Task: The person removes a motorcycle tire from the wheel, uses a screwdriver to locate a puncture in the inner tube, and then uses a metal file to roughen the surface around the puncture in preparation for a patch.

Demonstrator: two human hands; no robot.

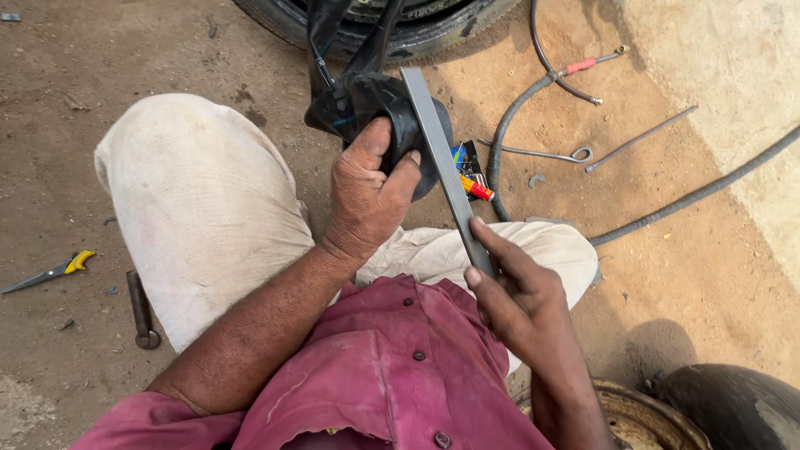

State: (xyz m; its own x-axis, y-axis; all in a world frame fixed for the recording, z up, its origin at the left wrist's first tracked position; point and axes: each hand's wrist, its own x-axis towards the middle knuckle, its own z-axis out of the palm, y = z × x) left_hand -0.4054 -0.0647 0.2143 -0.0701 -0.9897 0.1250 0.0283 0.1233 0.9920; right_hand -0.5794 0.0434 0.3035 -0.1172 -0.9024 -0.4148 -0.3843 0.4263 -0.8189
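Observation:
My left hand [367,196] grips a folded black rubber inner tube [367,100], which trails up toward a tyre [392,29] at the top edge. My right hand [517,292] holds the near end of a long flat grey metal file [442,158], whose blade lies across the bunched rubber beside my left thumb. Both hands work above my knees in pale trousers, over sandy ground.
Yellow-handled scissors [50,271] and a metal rod [140,308] lie at the left. A black hose [692,196], thin metal rods [642,137], a hook tool [542,153] and a small red-yellow tube [477,188] lie at the right. A rusty wheel rim [658,421] sits at the bottom right.

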